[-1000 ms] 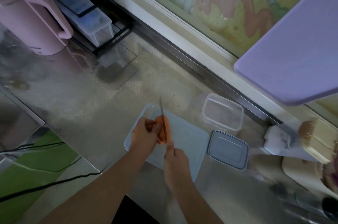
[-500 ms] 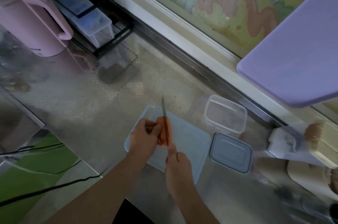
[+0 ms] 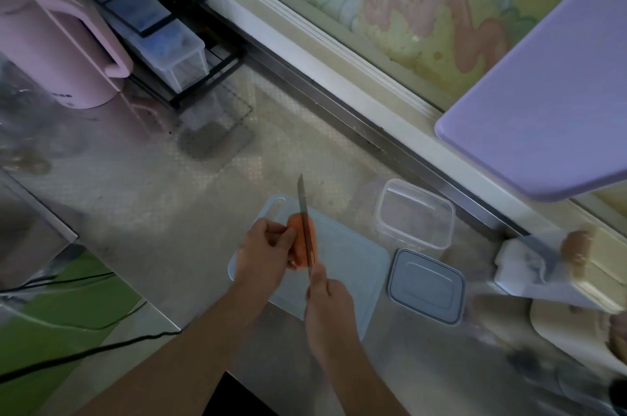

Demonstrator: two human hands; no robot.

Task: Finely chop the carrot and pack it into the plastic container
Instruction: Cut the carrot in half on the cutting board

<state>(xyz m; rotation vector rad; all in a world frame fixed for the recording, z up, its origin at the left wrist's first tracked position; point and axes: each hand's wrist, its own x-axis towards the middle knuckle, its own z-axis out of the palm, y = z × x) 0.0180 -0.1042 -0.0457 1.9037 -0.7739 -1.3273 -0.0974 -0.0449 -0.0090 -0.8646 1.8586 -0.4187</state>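
Observation:
An orange carrot point(image 3: 298, 244) lies on a pale blue cutting board point(image 3: 349, 266) on the steel counter. My left hand point(image 3: 263, 254) grips the carrot's left side with curled fingers. My right hand point(image 3: 330, 308) holds the handle of a knife point(image 3: 303, 208); its blade runs lengthwise over the carrot, tip pointing away from me. To the right of the board stands a clear plastic container point(image 3: 415, 213), uncovered, with its grey-blue lid point(image 3: 426, 286) lying flat in front of it.
A pink kettle point(image 3: 57, 45) and a black wire rack point(image 3: 142, 8) with a clear box stand at the back left. A lilac board point(image 3: 549, 89) juts in at the right. Pale items point(image 3: 556, 266) crowd the right edge. Black cables point(image 3: 68, 313) run at the left.
The knife blade has shifted slightly along the carrot while my left hand keeps hold. The view has drifted a little; the container and lid stay in place.

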